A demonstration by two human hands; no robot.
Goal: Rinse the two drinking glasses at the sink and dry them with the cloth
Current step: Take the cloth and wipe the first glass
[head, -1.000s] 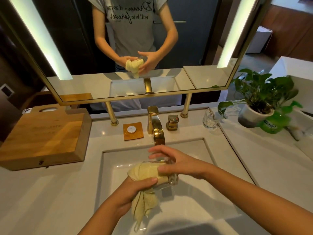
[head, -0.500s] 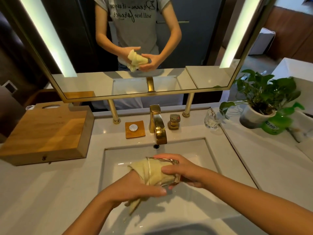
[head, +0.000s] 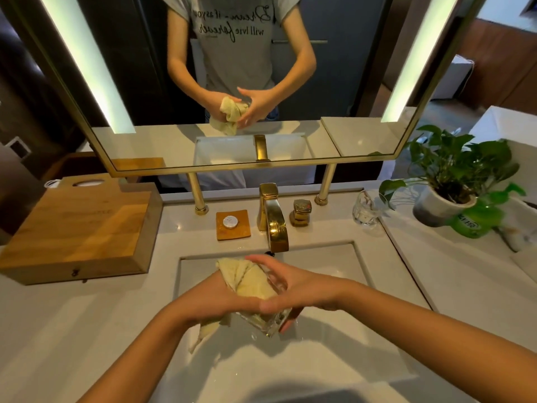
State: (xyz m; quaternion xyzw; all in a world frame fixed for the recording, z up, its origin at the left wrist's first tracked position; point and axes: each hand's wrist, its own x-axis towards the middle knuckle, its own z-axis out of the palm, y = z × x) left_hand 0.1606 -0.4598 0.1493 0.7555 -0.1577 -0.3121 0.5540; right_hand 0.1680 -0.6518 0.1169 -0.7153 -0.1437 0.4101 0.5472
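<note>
Drying is going on over the sink (head: pixel 343 258), so by my judgement the rinse of this glass is already done. The left hand (head: pixel 212 301) is gripping the cloth (head: pixel 250 282), fingers curled round it, and is pressing a wad of it into the mouth of the glass (head: pixel 266 324), while a loose tail is hanging down toward the basin. The right hand (head: pixel 299 289) is wrapping the glass from the other side, fingers curled round its wall and base, and is holding it tilted above the basin, clear of the sink.

Further right, the second glass (head: pixel 364 212) is standing upright on the counter (head: pixel 436 286), well apart from both hands. Whether it is rinsed or dried I cannot tell, so it may be waiting its turn.

Around them, a wooden box (head: pixel 78 228) is sitting at the left of the counter. A soap dish (head: pixel 232 225) is lying just beside the tap (head: pixel 273 222), whose spout is reaching out close behind the hands and showing no stream. A potted plant (head: pixel 447 184) and a green bottle (head: pixel 472 223) are crowding the corner near the second glass, so a reach there is likely calling for care.
</note>
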